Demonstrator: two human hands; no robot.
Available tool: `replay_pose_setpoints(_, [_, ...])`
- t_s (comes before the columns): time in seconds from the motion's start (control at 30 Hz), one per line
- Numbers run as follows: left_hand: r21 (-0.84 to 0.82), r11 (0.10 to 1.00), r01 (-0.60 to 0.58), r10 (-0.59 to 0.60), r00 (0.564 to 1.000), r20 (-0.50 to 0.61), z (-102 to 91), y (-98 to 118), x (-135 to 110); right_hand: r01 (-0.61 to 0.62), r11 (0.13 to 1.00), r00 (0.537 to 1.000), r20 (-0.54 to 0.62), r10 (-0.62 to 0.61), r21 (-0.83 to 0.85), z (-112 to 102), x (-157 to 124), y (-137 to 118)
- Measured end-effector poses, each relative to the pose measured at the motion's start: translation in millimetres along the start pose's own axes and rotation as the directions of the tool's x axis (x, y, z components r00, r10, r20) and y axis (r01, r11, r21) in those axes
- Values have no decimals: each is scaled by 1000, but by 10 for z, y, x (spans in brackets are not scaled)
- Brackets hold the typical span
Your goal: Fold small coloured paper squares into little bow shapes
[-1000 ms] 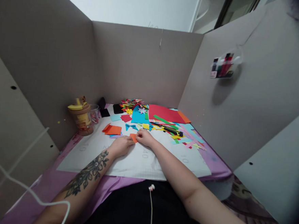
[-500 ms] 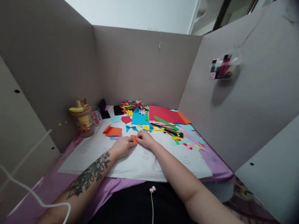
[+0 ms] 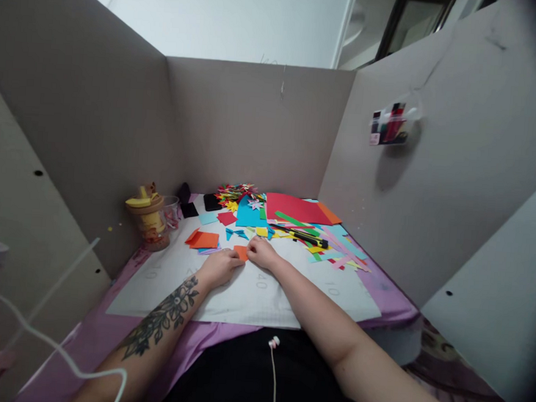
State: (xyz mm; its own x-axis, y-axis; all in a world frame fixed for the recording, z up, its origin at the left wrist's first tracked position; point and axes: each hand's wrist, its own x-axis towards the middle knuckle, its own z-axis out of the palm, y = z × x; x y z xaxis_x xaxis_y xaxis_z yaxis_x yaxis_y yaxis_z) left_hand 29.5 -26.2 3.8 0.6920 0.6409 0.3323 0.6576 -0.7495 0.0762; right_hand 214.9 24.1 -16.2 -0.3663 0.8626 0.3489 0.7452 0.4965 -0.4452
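A small square of orange paper (image 3: 241, 253) lies on the white sheet (image 3: 224, 302) between my hands. My left hand (image 3: 221, 267) has its fingers closed at the lower left edge of the paper. At the right edge my right hand (image 3: 261, 253) pinches it, fingers curled together. Just left of them is a pile of orange paper pieces (image 3: 204, 240) with purple and blue sheets beneath. Small folded blue paper pieces (image 3: 237, 233) and a yellow paper piece (image 3: 261, 232) lie beyond my hands.
A black-and-yellow utility knife (image 3: 309, 237) rests among coloured paper strips (image 3: 345, 249) on the right. Behind are a large red sheet (image 3: 297, 208) and a heap of folded paper stars (image 3: 236, 192). A brown cup (image 3: 150, 220) with a yellow lid stands left. Grey panels (image 3: 255, 120) enclose the table.
The view has shifted slightly. More of the orange square shows between my hands, and my fingers stay at its edges.
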Motion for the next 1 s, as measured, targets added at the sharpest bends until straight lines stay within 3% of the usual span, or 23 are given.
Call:
replay_pose_setpoints(0.5, [47,999,-2,1,1000,15,-3,-3,2,-38,992,999,10,40,-119,10,0,-32])
replay_pose_setpoints(1.0, [81,997,-8,5,999,47,-21,30,23,-59,997,998,-24,58,-50,6,-60,-4])
